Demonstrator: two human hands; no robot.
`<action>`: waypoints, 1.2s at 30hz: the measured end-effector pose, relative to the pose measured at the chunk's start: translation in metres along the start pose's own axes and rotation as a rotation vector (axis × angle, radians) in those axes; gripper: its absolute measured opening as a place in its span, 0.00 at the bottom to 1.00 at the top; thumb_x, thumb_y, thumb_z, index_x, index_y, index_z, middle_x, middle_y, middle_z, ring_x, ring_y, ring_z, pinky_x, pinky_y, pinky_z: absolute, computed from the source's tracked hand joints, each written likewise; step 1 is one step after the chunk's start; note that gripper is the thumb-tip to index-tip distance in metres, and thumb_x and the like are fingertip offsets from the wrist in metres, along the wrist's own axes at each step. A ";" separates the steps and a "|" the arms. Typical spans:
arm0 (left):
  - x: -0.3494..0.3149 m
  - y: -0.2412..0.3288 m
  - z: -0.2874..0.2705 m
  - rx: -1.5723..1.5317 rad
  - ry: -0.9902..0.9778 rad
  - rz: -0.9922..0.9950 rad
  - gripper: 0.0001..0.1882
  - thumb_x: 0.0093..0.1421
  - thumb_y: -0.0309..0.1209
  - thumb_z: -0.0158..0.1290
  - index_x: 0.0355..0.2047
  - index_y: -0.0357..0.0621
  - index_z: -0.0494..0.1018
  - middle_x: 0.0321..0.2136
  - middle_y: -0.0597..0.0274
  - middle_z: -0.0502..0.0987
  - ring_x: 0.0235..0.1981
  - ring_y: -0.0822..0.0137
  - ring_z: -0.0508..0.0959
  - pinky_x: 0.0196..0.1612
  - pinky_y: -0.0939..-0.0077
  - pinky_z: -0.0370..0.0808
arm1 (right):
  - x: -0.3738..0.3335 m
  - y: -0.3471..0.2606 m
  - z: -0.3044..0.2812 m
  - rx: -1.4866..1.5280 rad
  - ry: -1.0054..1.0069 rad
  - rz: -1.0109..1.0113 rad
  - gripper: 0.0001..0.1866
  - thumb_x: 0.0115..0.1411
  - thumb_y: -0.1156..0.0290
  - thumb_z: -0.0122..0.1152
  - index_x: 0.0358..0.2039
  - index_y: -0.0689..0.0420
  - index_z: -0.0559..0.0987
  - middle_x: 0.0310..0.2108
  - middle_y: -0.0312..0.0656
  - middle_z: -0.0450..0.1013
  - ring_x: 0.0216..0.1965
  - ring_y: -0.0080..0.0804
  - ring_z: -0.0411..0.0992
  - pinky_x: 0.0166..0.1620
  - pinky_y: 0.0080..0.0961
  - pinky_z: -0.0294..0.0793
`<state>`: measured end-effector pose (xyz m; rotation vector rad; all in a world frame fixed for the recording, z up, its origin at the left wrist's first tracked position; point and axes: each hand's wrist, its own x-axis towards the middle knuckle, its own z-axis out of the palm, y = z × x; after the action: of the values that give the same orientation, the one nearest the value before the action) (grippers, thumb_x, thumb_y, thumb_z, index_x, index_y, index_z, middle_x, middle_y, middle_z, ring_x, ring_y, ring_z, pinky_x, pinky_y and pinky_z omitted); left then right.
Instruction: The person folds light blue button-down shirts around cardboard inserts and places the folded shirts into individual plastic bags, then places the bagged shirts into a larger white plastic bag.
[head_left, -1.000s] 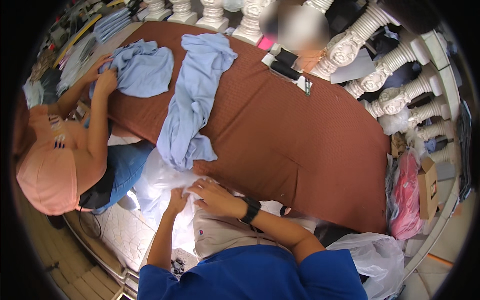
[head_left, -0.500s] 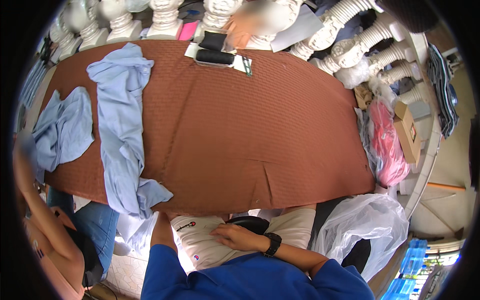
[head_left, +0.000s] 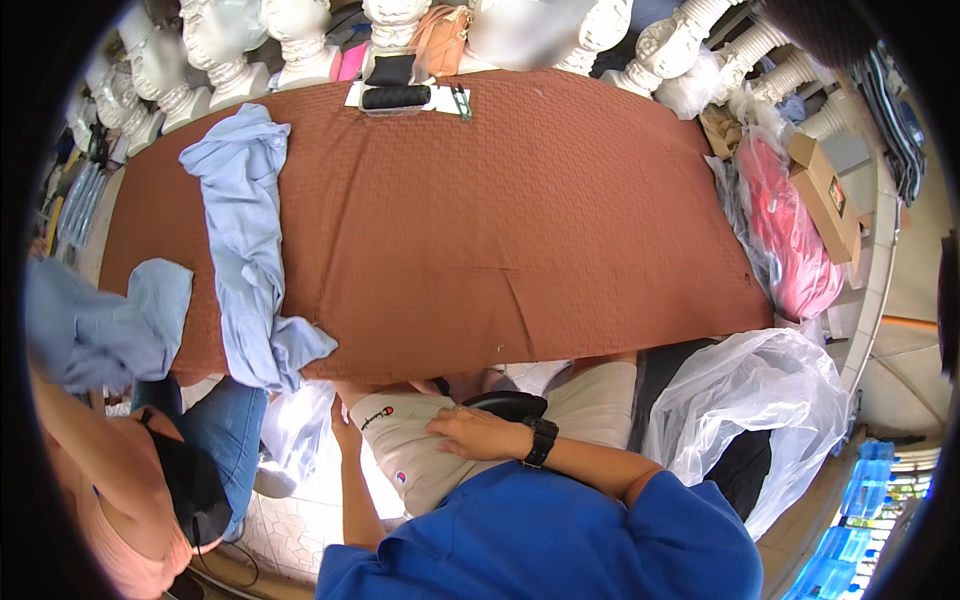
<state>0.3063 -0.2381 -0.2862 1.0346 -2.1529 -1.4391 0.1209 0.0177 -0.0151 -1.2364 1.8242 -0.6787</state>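
On logo-marked beige shorts (head_left: 392,442), right fingers (head_left: 446,428) seem slightly spread; for the left hand (head_left: 346,427), I cannot tell.

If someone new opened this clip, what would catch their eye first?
The broad brown tablecloth fills the middle, with a crumpled light-blue garment lying lengthwise on its left part. At the right edge, a vivid red bundle in clear plastic stands out beside a cardboard box. Below the cloth's front edge, the right hand rests on beige shorts.
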 end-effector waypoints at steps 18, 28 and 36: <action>0.106 0.380 -0.022 0.804 0.674 0.668 0.20 0.54 0.31 0.63 0.48 0.45 0.77 0.53 0.47 0.72 0.56 0.45 0.69 0.57 0.55 0.67 | -0.081 -0.022 -0.144 0.128 0.385 -0.146 0.20 0.63 0.64 0.62 0.50 0.63 0.77 0.44 0.54 0.76 0.46 0.48 0.77 0.48 0.37 0.76; 0.244 0.406 -0.126 0.053 0.158 0.575 0.16 0.62 0.34 0.58 0.48 0.42 0.77 0.40 0.61 0.82 0.42 0.65 0.81 0.47 0.67 0.75 | -0.088 0.009 -0.195 0.180 0.411 -0.066 0.22 0.63 0.61 0.63 0.51 0.64 0.77 0.45 0.55 0.78 0.47 0.45 0.78 0.50 0.35 0.76; 0.128 0.550 -0.129 -0.582 -0.274 0.224 0.18 0.66 0.38 0.55 0.48 0.36 0.75 0.42 0.63 0.80 0.39 0.73 0.80 0.42 0.79 0.76 | 0.012 -0.064 -0.267 0.286 0.810 -0.562 0.26 0.62 0.63 0.65 0.58 0.59 0.73 0.57 0.47 0.72 0.52 0.36 0.75 0.52 0.32 0.75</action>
<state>0.0957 -0.2956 0.2502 0.3927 -1.7532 -2.0033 -0.0772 -0.0197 0.1723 -1.3910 1.8636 -1.9045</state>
